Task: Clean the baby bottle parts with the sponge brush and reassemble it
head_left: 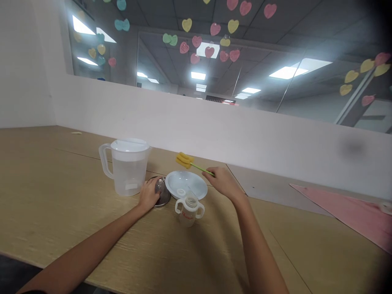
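Through the head camera, I am pinching the green handle of the yellow sponge brush (185, 159) in my right hand (225, 181), its head showing beyond the white bowl (183, 181), toward the table (122, 253)'s far edge. My left hand (149, 193) is curving around the metal bowl (162, 195) (shiny stuff), near the pitcher (130, 175). The two-handled bottle (187, 216) is standing nearer the front edge.

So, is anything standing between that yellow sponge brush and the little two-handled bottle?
Yes: the shallow white dish lies between the sponge head in the right hand's brush and the bottle, though it looks low enough to pass over.
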Demonstrator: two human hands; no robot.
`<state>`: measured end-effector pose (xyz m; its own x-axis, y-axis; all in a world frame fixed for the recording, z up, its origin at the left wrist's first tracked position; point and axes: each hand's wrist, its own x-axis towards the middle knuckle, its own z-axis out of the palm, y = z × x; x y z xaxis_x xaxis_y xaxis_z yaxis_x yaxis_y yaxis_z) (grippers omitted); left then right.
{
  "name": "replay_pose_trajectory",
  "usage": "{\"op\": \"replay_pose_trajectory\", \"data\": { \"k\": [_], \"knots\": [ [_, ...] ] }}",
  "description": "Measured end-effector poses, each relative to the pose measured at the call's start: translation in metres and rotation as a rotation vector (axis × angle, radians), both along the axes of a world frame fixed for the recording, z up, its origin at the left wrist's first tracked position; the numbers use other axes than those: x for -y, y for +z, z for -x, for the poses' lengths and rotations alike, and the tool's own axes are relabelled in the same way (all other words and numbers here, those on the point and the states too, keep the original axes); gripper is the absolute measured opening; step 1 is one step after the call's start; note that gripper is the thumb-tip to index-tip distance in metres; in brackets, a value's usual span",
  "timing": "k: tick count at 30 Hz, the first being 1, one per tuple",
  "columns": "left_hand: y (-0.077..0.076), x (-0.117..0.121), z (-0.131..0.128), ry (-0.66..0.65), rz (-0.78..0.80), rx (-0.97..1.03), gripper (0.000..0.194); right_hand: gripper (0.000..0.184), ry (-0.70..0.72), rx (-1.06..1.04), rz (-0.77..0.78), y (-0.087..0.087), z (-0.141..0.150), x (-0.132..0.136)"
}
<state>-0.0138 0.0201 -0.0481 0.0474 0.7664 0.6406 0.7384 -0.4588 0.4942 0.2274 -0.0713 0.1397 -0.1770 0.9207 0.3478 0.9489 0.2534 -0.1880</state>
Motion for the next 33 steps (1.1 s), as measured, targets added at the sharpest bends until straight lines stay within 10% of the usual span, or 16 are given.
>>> {"op": "replay_pose_trajectory", "data": {
  "k": [10,33],
  "knots": [
    [-0.001,0.003,-0.002,0.013,-0.004,-0.041,0.031,0.020,-0.174,0.007,0.228,-0.075,0.012,-0.061],
    [0.005,0.012,-0.005,-0.068,-0.026,-0.050,0.021,0.021,-0.321,0.038,0.204,-0.090,0.012,-0.070]
  ]
}}
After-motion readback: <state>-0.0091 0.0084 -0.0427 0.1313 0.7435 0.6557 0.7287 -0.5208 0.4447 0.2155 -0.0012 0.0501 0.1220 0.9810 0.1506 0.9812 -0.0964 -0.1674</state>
